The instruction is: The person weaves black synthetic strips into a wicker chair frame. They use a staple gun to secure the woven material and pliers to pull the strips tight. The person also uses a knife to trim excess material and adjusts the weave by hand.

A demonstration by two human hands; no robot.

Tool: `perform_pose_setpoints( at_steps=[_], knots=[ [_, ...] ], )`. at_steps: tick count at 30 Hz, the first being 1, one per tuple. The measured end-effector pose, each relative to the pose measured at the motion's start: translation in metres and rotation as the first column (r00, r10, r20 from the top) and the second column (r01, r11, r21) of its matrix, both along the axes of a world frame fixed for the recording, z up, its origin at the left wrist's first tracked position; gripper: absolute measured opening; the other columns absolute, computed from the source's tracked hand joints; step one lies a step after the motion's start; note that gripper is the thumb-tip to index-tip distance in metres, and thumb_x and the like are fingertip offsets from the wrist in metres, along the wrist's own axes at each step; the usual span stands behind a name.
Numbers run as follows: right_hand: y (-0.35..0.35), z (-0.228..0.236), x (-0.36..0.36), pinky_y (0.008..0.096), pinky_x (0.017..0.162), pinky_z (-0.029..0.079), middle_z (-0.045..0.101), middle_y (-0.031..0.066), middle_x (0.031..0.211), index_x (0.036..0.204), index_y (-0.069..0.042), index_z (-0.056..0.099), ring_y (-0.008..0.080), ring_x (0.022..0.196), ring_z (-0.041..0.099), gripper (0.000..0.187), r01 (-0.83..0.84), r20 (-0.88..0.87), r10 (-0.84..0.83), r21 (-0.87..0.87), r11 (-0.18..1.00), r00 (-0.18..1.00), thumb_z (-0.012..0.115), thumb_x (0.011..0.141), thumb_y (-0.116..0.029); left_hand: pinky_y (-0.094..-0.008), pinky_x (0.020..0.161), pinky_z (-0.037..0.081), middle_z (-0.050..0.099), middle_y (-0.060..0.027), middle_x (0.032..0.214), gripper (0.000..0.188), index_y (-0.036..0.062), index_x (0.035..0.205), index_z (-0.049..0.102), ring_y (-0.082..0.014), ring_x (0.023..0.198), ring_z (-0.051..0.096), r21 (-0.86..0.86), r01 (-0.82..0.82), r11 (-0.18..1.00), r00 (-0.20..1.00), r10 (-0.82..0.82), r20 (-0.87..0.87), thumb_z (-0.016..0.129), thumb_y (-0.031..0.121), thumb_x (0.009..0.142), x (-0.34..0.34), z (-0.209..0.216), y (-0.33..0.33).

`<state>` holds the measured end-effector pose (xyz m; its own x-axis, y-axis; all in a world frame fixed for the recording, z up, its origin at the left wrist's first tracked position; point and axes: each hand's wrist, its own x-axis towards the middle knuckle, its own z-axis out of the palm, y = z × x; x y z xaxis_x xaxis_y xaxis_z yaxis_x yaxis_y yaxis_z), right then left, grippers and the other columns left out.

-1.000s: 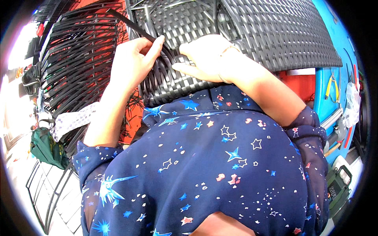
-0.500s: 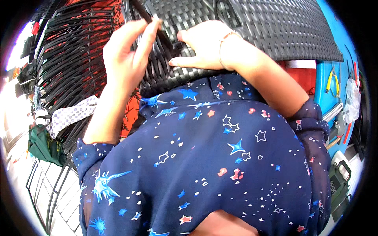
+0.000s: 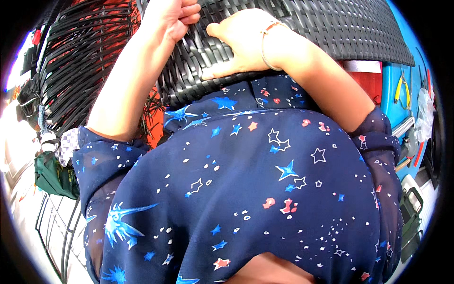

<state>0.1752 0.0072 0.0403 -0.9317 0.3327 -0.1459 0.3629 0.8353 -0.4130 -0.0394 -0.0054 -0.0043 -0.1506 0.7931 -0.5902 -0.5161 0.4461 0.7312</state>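
Observation:
A black woven wicker panel [image 3: 331,28] of flat, glossy plastic strands lies across the top, its near edge against my shirt. My left hand [image 3: 177,16] is closed at the upper edge of the view, over the panel's left part. Its fingers are curled tightly on a black strand, seen between them a moment earlier and now hidden by the hand. On the weave to its right, my right hand [image 3: 246,40] lies flat, thumb and fingers apart, pressing on the panel near its front edge.
Many loose black strands [image 3: 90,66] fan out at the left over a red surface. Beyond the panel at right, yellow-handled pliers [image 3: 402,94] and a clear plastic bag [image 3: 424,113] lie on a blue surface [image 3: 395,123]. A dark green bag [image 3: 54,175] hangs at lower left.
My left hand has moved up and away from me, off the spot where it pinched the strand. My right hand has shifted slightly upward, still on the weave.

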Motion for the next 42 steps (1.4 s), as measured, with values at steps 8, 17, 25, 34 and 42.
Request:
perform_pose_setpoints(
  at_steps=[8, 17, 25, 34, 42],
  knots=[
    [-0.005, 0.013, 0.010, 0.0478, 0.084, 0.055, 0.071, 0.0194, 0.097, 0.109, -0.006, 0.066, 0.0370, 0.096, 0.070, 0.072, 0.003, 0.021, -0.001, -0.086, 0.996, 1.000, 0.069, 0.078, -0.070, -0.0272, 0.050, 0.033, 0.039, 0.0036, 0.059, 0.042, 0.0133, 0.070, 0.044, -0.0093, 0.050, 0.039, 0.320, 0.397, 0.860, 0.910, -0.323, -0.261, 0.055, 0.033, 0.105, 0.005, 0.012, -0.020],
    [-0.047, -0.005, 0.036, 0.0535, 0.116, 0.030, 0.046, 0.0141, 0.151, 0.148, -0.007, 0.048, 0.0329, 0.140, 0.042, 0.090, -0.068, -0.307, 0.132, 0.210, 0.975, 0.943, 0.076, 0.078, -0.058, -0.0322, 0.102, 0.044, 0.069, -0.0091, 0.115, 0.021, -0.0023, 0.119, 0.064, -0.0183, 0.111, 0.063, 0.066, 0.567, 0.821, 0.200, -0.060, -0.978, 0.057, 0.011, 0.105, 0.007, 0.046, -0.113],
    [-0.047, -0.021, 0.037, 0.0437, 0.111, 0.037, 0.055, 0.0143, 0.140, 0.142, -0.010, 0.053, 0.0315, 0.130, 0.050, 0.081, -0.057, -0.354, 0.140, 0.235, 0.970, 0.925, 0.081, 0.076, -0.048, -0.0291, 0.093, 0.047, 0.070, -0.0076, 0.099, 0.015, -0.0034, 0.108, 0.066, -0.0146, 0.096, 0.063, 0.072, 0.458, 0.886, 0.270, -0.062, -0.961, 0.060, 0.010, 0.103, 0.008, 0.031, -0.128],
    [0.035, 0.018, 0.130, 0.0479, 0.104, 0.046, 0.068, 0.0130, 0.124, 0.121, -0.009, 0.071, 0.0319, 0.120, 0.061, 0.048, 0.206, -0.535, -0.093, 0.155, 0.966, 0.840, 0.078, 0.083, -0.036, -0.0263, 0.090, 0.046, 0.071, -0.0052, 0.099, 0.018, -0.0025, 0.108, 0.067, -0.0107, 0.094, 0.061, 0.144, 0.342, 0.929, 0.426, -0.017, -0.904, 0.062, 0.014, 0.103, 0.006, 0.024, -0.135],
    [0.102, -0.002, 0.407, 0.0357, 0.085, 0.055, 0.076, 0.0152, 0.097, 0.107, -0.005, 0.076, 0.0274, 0.091, 0.074, 0.041, 0.913, -0.317, -0.930, 0.405, 0.047, 0.188, 0.068, 0.094, -0.043, -0.0317, 0.103, 0.044, 0.075, -0.0130, 0.107, 0.011, 0.0005, 0.107, 0.062, -0.0141, 0.102, 0.067, 0.285, 0.320, 0.904, 0.710, -0.030, -0.703, 0.055, 0.009, 0.105, 0.012, 0.010, -0.142]
  ],
)
